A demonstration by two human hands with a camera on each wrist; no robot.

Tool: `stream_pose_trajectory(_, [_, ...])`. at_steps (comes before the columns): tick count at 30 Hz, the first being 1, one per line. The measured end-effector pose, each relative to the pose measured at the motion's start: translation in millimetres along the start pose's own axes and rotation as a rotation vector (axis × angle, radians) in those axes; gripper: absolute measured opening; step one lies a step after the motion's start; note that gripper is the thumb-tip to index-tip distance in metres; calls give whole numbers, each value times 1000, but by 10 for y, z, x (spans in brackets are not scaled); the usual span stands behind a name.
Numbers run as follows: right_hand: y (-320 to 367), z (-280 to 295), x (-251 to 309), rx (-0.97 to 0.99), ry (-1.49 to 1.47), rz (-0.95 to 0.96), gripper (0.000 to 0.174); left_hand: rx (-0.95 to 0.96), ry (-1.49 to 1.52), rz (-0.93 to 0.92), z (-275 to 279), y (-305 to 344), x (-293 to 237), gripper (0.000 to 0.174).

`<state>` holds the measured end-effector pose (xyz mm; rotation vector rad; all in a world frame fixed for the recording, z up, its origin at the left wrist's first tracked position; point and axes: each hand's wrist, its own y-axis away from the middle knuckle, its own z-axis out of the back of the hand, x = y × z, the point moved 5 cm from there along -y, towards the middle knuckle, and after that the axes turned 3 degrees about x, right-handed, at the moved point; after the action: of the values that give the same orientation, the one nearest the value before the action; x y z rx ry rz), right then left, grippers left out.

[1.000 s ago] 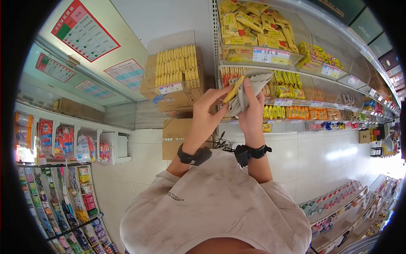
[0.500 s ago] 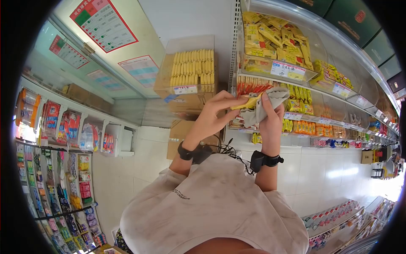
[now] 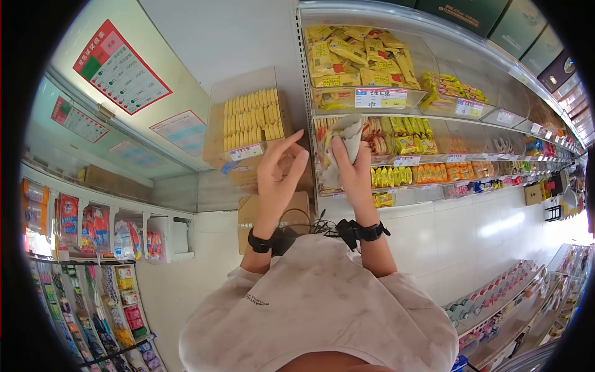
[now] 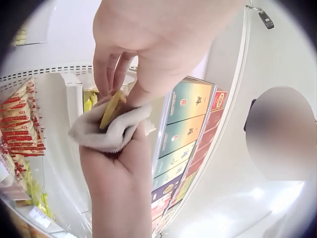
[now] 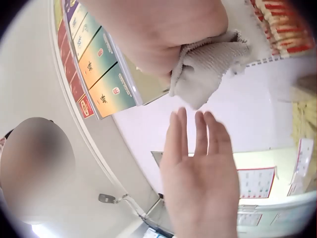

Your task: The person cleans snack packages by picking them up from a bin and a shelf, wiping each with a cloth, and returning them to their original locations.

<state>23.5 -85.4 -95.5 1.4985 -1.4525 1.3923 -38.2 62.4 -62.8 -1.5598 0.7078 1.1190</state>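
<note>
My right hand [image 3: 354, 177] grips a folded grey cloth [image 3: 350, 137], thumb lying across its face. A slim yellow packet [image 4: 113, 110] shows in the folds of the cloth in the left wrist view; the rest of it is hidden. My left hand [image 3: 279, 178] is to the left of the cloth in the head view, fingers spread and nothing in them. In the right wrist view, the fingers of the left hand [image 5: 200, 173] are nearly straight, their tips just below the cloth [image 5: 200, 74].
A clear bin of upright yellow packets [image 3: 251, 118] stands on cardboard boxes at the left. Ahead and right, shelves hold a heaped bin of yellow bags [image 3: 362, 59] and several rows of wrapped snacks [image 3: 403, 177]. Black cables [image 3: 319, 226] hang near the waist.
My left hand has let go of the yellow packet and drawn away to the left with its fingers spread. The right hand keeps the cloth, now turned more upright. The head view has shifted.
</note>
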Motion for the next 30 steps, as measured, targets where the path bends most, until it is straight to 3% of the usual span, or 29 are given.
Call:
stream_pose_trajectory(4, [46, -52, -52, 147, 341, 73, 28, 95, 90, 143, 21, 47, 141, 23])
stream_pose_trajectory(8, [59, -55, -61, 87, 298, -21, 30, 103, 26, 132, 14, 61, 169, 20])
stream_pose_trajectory(11, [64, -77, -112, 130, 217, -30, 28, 11, -57, 59, 51, 51, 177, 20])
stream_pose_trajectory(17, [100, -149, 29, 321, 245, -65, 38, -219, 131, 19, 275, 5, 271, 15])
stream_pose_trajectory(22, [63, -72, -48, 249, 187, -95, 41, -229, 169, 10, 250, 8, 239, 19])
stream_pose_trajectory(30, [55, 52, 394, 19, 278, 151, 30, -189, 96, -71, 55, -82, -94, 23])
